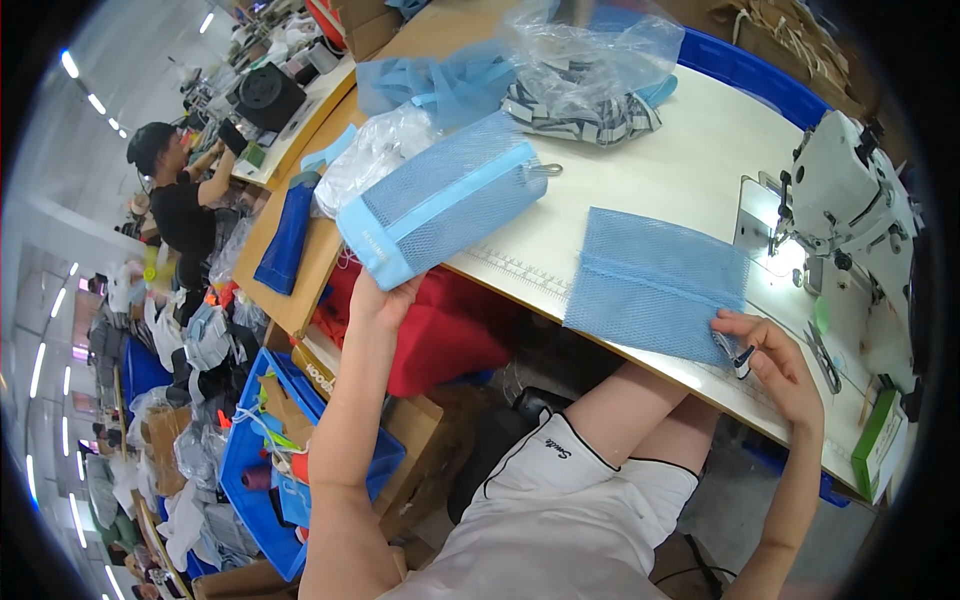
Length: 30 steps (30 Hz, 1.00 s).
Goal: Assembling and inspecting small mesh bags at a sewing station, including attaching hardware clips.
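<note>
In my left hand [388, 298] is a finished-looking blue mesh pouch [450, 195], with a light blue band along its middle, a solid light blue end and a metal clip [548, 170] at its far end. My fingers grip it from below, partly hidden by it. A flat blue mesh panel [655, 290] with a seam across it lies at the table's front edge. My right hand [775, 365] rests at the panel's right corner, index finger on the mesh, thumb apart. Between them shows a small black-and-white tab [738, 358].
A white sewing machine [850, 190] with a lit needle area stands at the right. Scissors [823, 357] and a green box [880, 445] lie near it. Plastic-wrapped striped fabric [590, 105] sits at the back. A blue bin [262, 480] stands lower left; another person [185, 200] works farther left.
</note>
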{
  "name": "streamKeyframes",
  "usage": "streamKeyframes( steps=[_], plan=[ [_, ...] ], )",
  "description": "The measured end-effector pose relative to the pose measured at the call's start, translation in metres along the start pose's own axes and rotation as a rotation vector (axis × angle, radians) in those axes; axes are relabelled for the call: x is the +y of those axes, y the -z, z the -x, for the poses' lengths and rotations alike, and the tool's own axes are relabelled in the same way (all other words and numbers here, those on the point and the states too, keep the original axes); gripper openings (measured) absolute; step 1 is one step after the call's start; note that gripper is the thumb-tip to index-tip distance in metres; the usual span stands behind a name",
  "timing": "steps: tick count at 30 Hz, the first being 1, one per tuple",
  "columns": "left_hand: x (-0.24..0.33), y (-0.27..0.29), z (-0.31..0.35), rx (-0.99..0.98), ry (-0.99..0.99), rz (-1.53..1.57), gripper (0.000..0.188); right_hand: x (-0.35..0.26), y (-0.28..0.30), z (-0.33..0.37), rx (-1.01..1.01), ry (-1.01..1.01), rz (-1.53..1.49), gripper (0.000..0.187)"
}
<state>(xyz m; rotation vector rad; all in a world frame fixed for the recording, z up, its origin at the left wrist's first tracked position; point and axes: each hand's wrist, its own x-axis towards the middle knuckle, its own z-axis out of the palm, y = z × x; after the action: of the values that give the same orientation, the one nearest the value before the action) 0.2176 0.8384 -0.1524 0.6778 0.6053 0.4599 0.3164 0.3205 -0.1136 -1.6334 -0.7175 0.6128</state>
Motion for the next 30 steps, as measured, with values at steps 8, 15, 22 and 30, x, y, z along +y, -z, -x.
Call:
streamKeyframes(
  steps=[8, 15, 22, 30],
  plan=[
    [0.003, 0.051, -0.022, -0.222, 0.215, 0.316, 0.033, 0.004, 0.002, 0.0, -0.013, 0.026, 0.011, 0.025],
    [-0.01, 0.064, -0.026, -0.404, 0.033, -0.019, 0.04, 0.002, 0.005, 0.002, -0.027, 0.058, 0.074, 0.019],
    [-0.016, 0.085, -0.036, -0.381, 0.067, 0.059, 0.038, 0.005, 0.008, 0.001, -0.026, 0.07, 0.075, 0.015],
    [-0.022, 0.072, -0.033, -0.456, 0.148, 0.144, 0.04, 0.008, 0.007, 0.002, -0.025, 0.076, 0.108, 0.016]
  ],
)
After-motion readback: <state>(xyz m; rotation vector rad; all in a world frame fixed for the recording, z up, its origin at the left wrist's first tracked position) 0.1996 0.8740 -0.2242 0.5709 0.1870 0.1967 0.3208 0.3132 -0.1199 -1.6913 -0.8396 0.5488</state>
